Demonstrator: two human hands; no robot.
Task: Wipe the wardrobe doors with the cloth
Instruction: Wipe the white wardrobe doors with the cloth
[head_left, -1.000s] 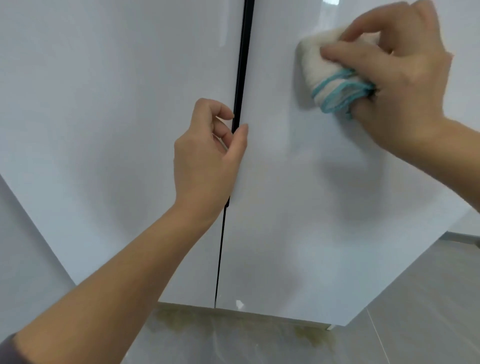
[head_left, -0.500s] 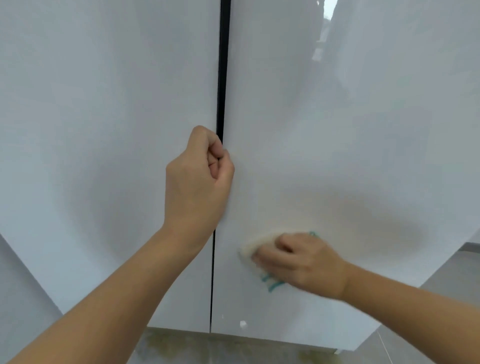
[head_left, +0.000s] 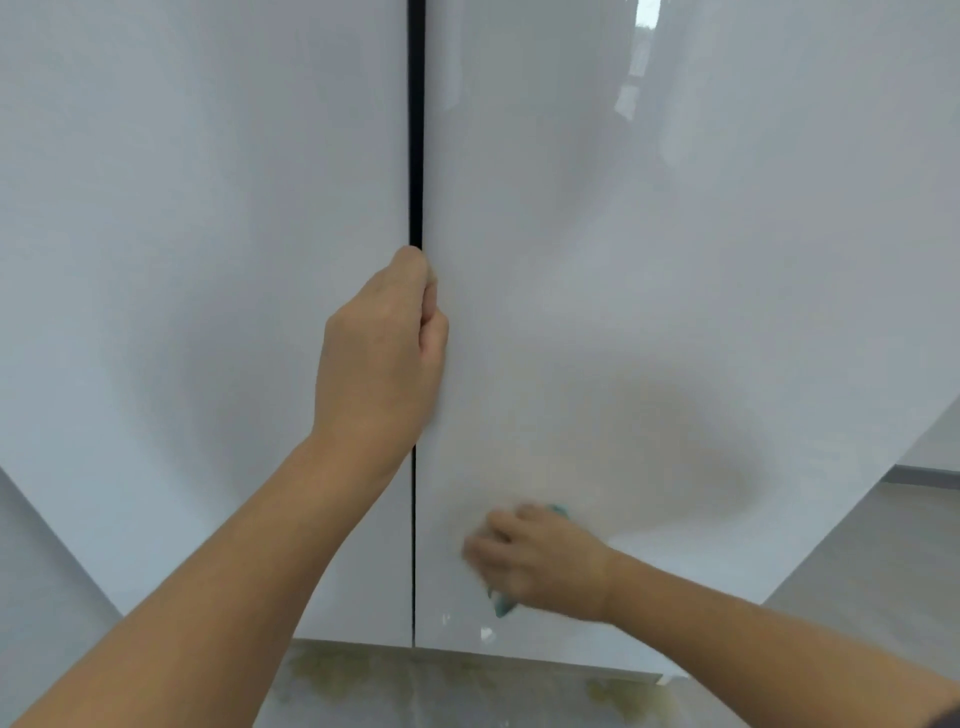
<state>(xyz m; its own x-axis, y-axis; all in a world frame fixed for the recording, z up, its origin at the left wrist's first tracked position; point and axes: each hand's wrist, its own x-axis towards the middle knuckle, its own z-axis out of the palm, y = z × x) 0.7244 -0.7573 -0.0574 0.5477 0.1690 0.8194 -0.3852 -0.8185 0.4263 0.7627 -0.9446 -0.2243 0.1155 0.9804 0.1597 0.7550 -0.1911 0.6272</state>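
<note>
Starting at the left: the left door is plain glossy white, nothing on it. Your left hand sits at the dark seam between the doors, fingers curled tight round the edge of the right door, thumb flat on its face. That forearm crosses the bottom of the left door and hides part of the seam.

Low on the right door, just right of the seam, your right hand presses the cloth against the panel, with its fingers bent over it and pointing left. It's motion-blurred. A couple of white specks sit just below the hand, near the door's bottom edge.

Both doors are shiny, with a bright reflection up top. Under them is a yellow-stained pale floor.

The cloth is bunched under your palm, only teal trim peeking out above and below, so I can't tell its long axis.
</note>
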